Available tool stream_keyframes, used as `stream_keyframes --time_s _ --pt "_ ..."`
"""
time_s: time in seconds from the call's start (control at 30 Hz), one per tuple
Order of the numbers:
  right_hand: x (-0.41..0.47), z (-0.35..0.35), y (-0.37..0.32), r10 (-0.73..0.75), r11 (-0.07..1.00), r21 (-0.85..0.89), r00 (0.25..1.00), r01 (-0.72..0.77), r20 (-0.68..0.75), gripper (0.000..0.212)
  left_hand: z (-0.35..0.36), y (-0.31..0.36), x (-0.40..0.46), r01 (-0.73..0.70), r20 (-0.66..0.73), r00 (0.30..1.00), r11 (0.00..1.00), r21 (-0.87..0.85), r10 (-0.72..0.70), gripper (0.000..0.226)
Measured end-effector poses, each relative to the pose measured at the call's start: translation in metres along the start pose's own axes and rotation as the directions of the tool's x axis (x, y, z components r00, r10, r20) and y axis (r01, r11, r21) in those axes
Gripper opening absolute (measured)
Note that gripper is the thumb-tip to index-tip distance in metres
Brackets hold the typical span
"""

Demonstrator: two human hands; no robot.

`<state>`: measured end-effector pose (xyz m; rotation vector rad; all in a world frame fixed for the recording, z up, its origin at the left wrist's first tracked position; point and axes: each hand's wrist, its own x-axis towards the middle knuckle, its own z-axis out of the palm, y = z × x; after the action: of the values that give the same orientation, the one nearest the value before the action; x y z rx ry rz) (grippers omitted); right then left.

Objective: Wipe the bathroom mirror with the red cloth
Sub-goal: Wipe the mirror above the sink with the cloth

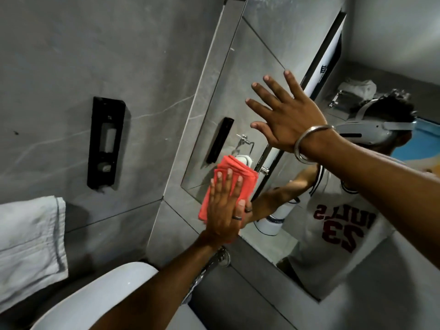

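Note:
The bathroom mirror [240, 75] runs up the grey tiled wall, seen at a steep slant. My left hand [225, 206] lies flat, fingers together, pressing the folded red cloth [234, 171] against the mirror near its lower left corner. The cloth sticks out above and to the left of my fingers. My right hand [285, 115], a metal bangle on its wrist, is raised in front of the mirror higher up with its fingers spread wide and nothing in it. Whether its palm touches the glass cannot be told. The mirror reflects me wearing a headset.
A black fitting [106, 142] is fixed to the wall on the left. A pale towel [28, 244] hangs at the lower left. A white basin [112, 296] sits below my left arm, with a chrome tap [220, 257] beside it.

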<state>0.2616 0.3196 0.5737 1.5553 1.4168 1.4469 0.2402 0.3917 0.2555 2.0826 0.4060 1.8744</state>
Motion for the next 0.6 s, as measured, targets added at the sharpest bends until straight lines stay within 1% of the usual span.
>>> stream_keyframes --time_s 0.03,0.1,0.13,0.17,0.2,0.23,0.3,0.33,0.37,0.43,0.6 --pt "-0.010 0.001 -0.004 0.000 1.000 -0.004 1.000 0.000 0.005 0.074 -0.002 0.006 -0.004 -0.026 0.075 0.997 1.000 -0.007 0.026 0.064" --pt "-0.031 0.003 -0.012 -0.015 1.000 -0.014 0.999 0.015 0.033 0.075 -0.007 0.007 0.001 -0.124 0.181 0.976 0.992 0.020 0.119 0.061" --pt "-0.042 0.004 -0.014 -0.019 1.000 -0.013 0.999 0.020 0.043 0.075 -0.012 0.003 0.010 -0.145 0.204 0.969 0.989 0.026 0.137 0.061" --pt "-0.053 0.005 -0.013 -0.022 1.000 -0.008 0.999 0.022 0.046 0.075 -0.017 -0.001 0.022 -0.125 0.199 0.973 0.992 0.024 0.118 0.060" --pt "-0.065 0.006 -0.010 -0.023 1.000 -0.006 0.999 0.023 0.046 0.074 -0.019 -0.004 0.036 -0.056 0.167 0.985 0.998 0.019 0.052 0.060" --pt "-0.075 0.007 -0.007 -0.027 1.000 -0.008 0.999 0.028 0.043 0.073 -0.022 -0.008 0.051 0.055 0.118 0.991 0.998 0.013 -0.056 0.060" --pt "-0.093 0.006 0.000 -0.042 0.999 -0.021 0.998 0.043 0.047 0.072 -0.025 -0.014 0.074 0.270 0.034 0.963 0.963 -0.023 -0.269 0.062" --pt "-0.098 0.004 0.003 -0.046 0.999 -0.020 0.998 0.047 0.049 0.071 -0.025 -0.013 0.079 0.318 0.020 0.948 0.948 -0.032 -0.317 0.063" --pt "-0.104 0.003 0.004 -0.038 0.999 -0.008 0.998 0.038 0.057 0.071 -0.022 -0.007 0.075 0.332 0.024 0.943 0.943 -0.033 -0.332 0.063" --pt "-0.110 0.003 0.005 -0.019 1.000 0.001 0.998 0.019 0.051 0.072 -0.018 0.003 0.057 0.296 0.030 0.955 0.954 -0.045 -0.295 0.063" --pt "-0.112 0.005 0.000 -0.003 1.000 0.001 1.000 0.003 0.022 0.074 0.001 0.044 -0.012 0.123 0.048 0.992 0.986 -0.111 -0.118 0.059"
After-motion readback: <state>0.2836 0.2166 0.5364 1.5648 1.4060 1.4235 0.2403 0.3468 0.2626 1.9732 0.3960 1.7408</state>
